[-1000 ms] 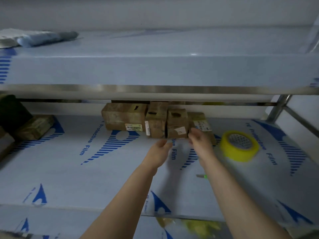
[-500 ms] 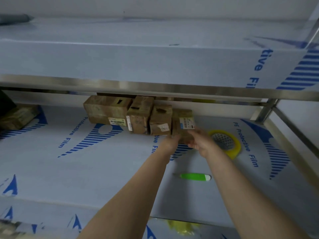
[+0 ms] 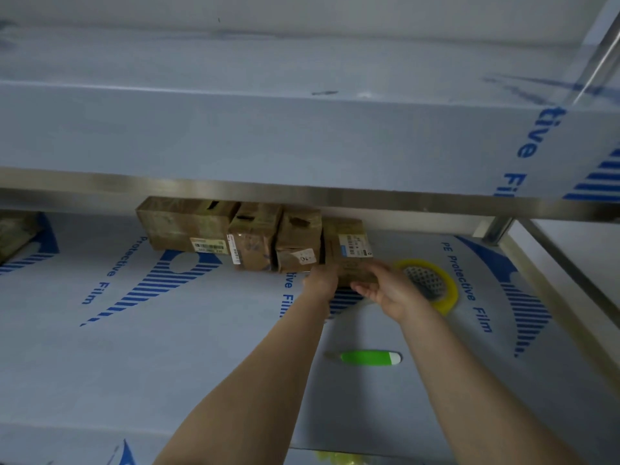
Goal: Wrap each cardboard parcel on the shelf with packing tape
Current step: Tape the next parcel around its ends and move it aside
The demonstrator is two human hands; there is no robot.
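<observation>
Several brown cardboard parcels stand in a row at the back of the lower shelf (image 3: 167, 347). Both my hands hold the rightmost parcel (image 3: 347, 245), which bears a white and blue label. My left hand (image 3: 320, 281) grips its near left corner and my right hand (image 3: 385, 290) grips its near right side, fingers curled under the front edge. To its left stand a small parcel (image 3: 297, 241), another small parcel (image 3: 255, 238) and a long parcel (image 3: 183, 223). A yellow roll of packing tape (image 3: 432, 285) lies flat just right of my right hand.
A green and white cutter (image 3: 369, 358) lies on the shelf between my forearms. The upper shelf (image 3: 268, 135) overhangs the parcels, its steel edge right above them. A steel post (image 3: 496, 229) stands at the back right. Another brown parcel (image 3: 15, 233) sits at the far left.
My left hand has closed on the parcel's left corner and my right hand has slid down to its front edge. The view has shifted, so the cutter shows fully.
</observation>
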